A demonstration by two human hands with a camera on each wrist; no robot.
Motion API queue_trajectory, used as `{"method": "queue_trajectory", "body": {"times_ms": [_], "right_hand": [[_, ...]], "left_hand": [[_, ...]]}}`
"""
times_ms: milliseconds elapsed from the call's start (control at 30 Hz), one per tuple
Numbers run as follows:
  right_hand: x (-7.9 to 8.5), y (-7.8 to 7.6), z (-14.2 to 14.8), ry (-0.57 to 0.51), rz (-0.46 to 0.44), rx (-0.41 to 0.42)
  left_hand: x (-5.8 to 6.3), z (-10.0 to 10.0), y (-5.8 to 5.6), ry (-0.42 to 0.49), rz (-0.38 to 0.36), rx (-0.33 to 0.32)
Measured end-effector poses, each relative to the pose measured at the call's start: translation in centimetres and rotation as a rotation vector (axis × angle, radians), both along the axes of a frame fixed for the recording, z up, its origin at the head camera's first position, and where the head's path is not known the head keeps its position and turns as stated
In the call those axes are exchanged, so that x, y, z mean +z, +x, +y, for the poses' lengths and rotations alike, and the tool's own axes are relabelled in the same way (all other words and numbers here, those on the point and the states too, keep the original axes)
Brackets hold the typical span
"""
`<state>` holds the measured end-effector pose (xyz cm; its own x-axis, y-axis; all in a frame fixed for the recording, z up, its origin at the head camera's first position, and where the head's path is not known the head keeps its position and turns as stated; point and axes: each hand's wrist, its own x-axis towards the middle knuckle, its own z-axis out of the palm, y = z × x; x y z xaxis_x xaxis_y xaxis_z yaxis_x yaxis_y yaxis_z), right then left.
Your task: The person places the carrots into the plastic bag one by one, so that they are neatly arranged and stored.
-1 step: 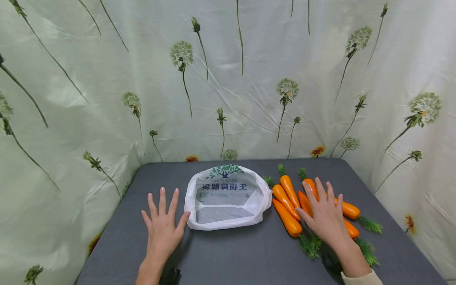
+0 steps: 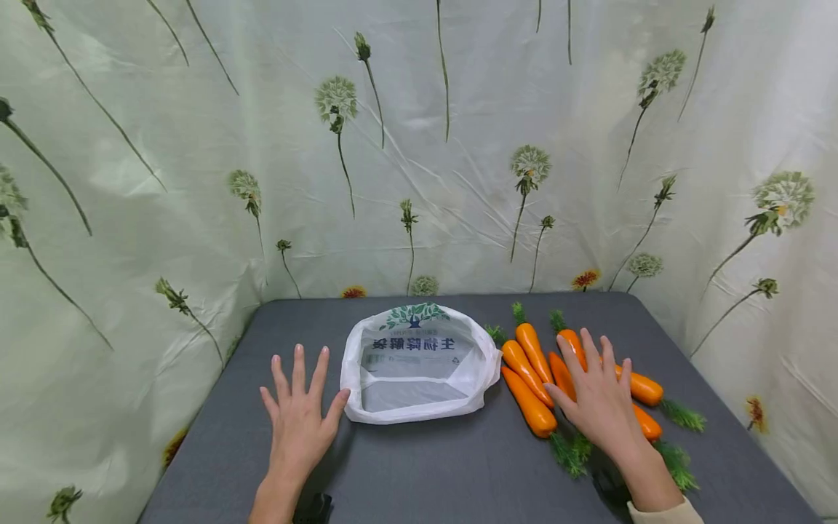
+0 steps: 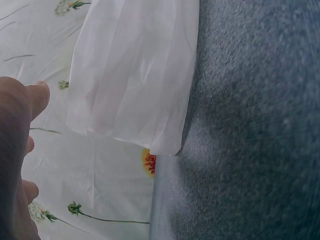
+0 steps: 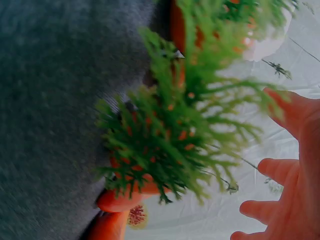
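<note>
My left hand (image 2: 300, 422) is held over the table with its fingers spread and straight, and grips nothing. Its thumb reaches the left side of a white plastic bag (image 2: 353, 364), which stands with its mouth wide, a green tree print and dark lettering on it. On the right, my right hand (image 2: 602, 400) hovers above a group of several orange carrots (image 2: 529, 400) with green tops, fingers spread, partly covering some of them. Leafy carrot tops (image 4: 165, 135) fill the middle of the right wrist view. In the left wrist view the bag's side (image 3: 135, 70) rises beside the thumb.
A dark grey cloth covers the table (image 2: 419, 473). Behind and around it hangs a pale curtain (image 2: 458, 182) with dandelion prints, close to the table's back edge. The carrots lie just right of the bag, pointing in different directions.
</note>
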<state>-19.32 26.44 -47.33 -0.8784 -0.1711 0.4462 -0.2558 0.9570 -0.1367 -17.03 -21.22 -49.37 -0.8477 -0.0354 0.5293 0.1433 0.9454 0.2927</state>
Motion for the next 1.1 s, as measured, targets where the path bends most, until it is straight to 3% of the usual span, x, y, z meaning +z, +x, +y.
{"method": "queue_trajectory", "body": {"times_ms": [300,633,933,1100], "right_hand": [[-0.9,0.1,-0.1,-0.011,-0.017,-0.010],[-0.6,0.1,0.0,-0.022,-0.024,0.004],[-0.1,-0.4,0.0,-0.066,-0.012,0.051],[0.2,-0.3,-0.4,-0.145,-0.045,0.113]], "left_hand": [[0.2,0.2,0.1,0.011,-0.004,-0.008],[-0.2,0.2,0.1,0.032,-0.009,-0.004],[0.0,0.9,0.1,0.232,-0.029,-0.095],[0.0,1.5,0.2,0.347,-0.034,-0.108]]}}
